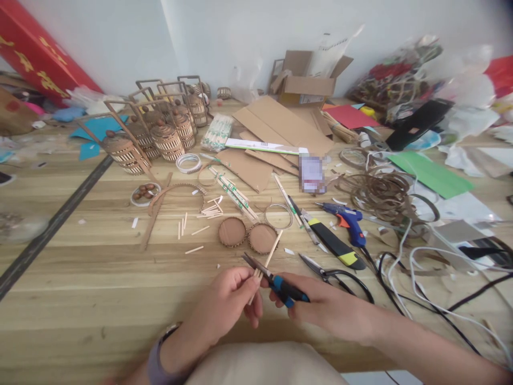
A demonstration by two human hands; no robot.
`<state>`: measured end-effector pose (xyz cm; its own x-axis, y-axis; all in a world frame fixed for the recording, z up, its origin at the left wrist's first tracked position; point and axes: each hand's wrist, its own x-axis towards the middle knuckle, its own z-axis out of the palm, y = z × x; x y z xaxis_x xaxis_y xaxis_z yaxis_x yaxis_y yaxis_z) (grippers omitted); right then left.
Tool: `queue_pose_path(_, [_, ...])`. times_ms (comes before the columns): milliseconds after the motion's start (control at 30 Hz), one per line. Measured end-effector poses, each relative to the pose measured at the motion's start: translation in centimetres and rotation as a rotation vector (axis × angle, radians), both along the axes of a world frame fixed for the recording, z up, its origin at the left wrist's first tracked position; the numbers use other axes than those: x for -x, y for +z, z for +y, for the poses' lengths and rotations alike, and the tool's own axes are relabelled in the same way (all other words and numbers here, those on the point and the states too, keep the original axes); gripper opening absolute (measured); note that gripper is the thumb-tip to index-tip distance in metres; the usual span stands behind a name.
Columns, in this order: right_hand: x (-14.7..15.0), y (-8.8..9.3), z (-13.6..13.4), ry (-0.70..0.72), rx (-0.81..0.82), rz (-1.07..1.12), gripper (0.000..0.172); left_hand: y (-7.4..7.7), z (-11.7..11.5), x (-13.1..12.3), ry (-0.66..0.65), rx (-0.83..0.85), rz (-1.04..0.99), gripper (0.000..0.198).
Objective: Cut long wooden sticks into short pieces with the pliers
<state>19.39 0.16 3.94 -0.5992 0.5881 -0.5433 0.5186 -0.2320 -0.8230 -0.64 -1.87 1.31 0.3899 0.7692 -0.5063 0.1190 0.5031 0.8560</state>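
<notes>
My left hand pinches a thin wooden stick near the table's front edge. My right hand grips blue-handled cutters, whose jaws close around the stick just beyond my left fingers. Two round corrugated cardboard discs lie side by side on the table right behind the stick. Several short cut stick pieces are scattered to the left of the discs.
Black scissors, a yellow-black utility knife and a blue glue gun with its cables lie at the right. Several small woven lantern models stand at the back left. Cardboard sheets, a box and coiled strips fill the back.
</notes>
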Motion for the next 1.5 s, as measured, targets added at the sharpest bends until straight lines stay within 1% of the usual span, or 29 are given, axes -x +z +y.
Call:
queue_pose_path(100, [-0.1, 0.2, 0.1, -0.012, 0.057, 0.007, 0.034, -0.1, -0.1, 0.0, 0.021, 0.020, -0.015, 0.042])
queue_pose_path(167, [-0.1, 0.1, 0.1, -0.016, 0.062, 0.017, 0.033, -0.1, -0.2, 0.0, 0.024, 0.027, -0.020, 0.044])
queue_pose_path(300, [-0.1, -0.1, -0.1, -0.014, 0.023, 0.002, 0.029, 0.1, -0.1, 0.0, 0.014, 0.031, -0.005, 0.047])
queue_pose_path(533, [-0.1, -0.8, -0.2, 0.001, -0.064, -0.029, 0.024, 0.0, 0.0, -0.1, -0.002, 0.011, 0.006, 0.047])
queue_pose_path(633, [-0.1, -1.3, -0.5, 0.003, -0.132, -0.061, 0.021, 0.1, -0.1, 0.0, -0.010, 0.015, -0.009, 0.048])
queue_pose_path(767, [0.2, -1.9, -1.1, -0.013, -0.188, -0.114, 0.018, -0.3, -0.3, 0.0, -0.015, 0.014, -0.014, 0.049])
queue_pose_path(867, [0.4, -1.9, -1.1, -0.012, -0.192, -0.128, 0.017, -0.7, -0.4, 0.0, -0.006, 0.011, -0.013, 0.049])
queue_pose_path(933, [0.3, -1.6, -0.9, 0.000, -0.182, -0.101, 0.021, -0.7, -0.4, 0.3, -0.007, 0.003, -0.003, 0.048])
queue_pose_path(1000, [0.0, -1.2, -0.6, 0.009, -0.173, -0.043, 0.029, -0.5, -0.2, 1.1, 0.002, -0.018, 0.008, 0.046])
queue_pose_path(1067, [-0.5, -1.0, -0.6, 0.019, -0.192, -0.019, 0.037, -0.1, 0.0, 2.2, 0.045, -0.061, 0.023, 0.042])
queue_pose_path(1133, [-0.9, -1.3, -0.9, 0.027, -0.300, -0.078, 0.040, 0.1, 0.3, 3.4, 0.114, -0.113, 0.049, 0.038])
queue_pose_path(1167, [-1.0, -1.7, -1.2, 0.036, -0.388, -0.134, 0.041, 0.2, 0.4, 3.8, 0.145, -0.136, 0.071, 0.036])
queue_pose_path(1233, [-1.0, -2.8, -1.9, 0.081, -0.596, -0.260, 0.042, 0.1, 0.6, 4.3, 0.160, -0.163, 0.107, 0.034])
queue_pose_path(1333, [-0.4, -5.1, -2.9, 0.181, -0.873, -0.419, 0.043, -0.1, 0.7, 3.7, 0.094, -0.157, 0.117, 0.034])
queue_pose_path(1400, [-0.1, -6.2, -3.2, 0.209, -1.023, -0.470, 0.044, -0.1, 0.6, 3.1, 0.038, -0.154, 0.116, 0.033])
queue_pose_path(1467, [0.0, -6.6, -3.2, 0.214, -1.119, -0.451, 0.050, -0.1, 0.6, 2.6, -0.010, -0.166, 0.144, 0.033])
queue_pose_path(1500, [0.0, -6.5, -3.1, 0.209, -1.144, -0.424, 0.052, 0.0, 0.6, 2.3, -0.033, -0.179, 0.172, 0.033])
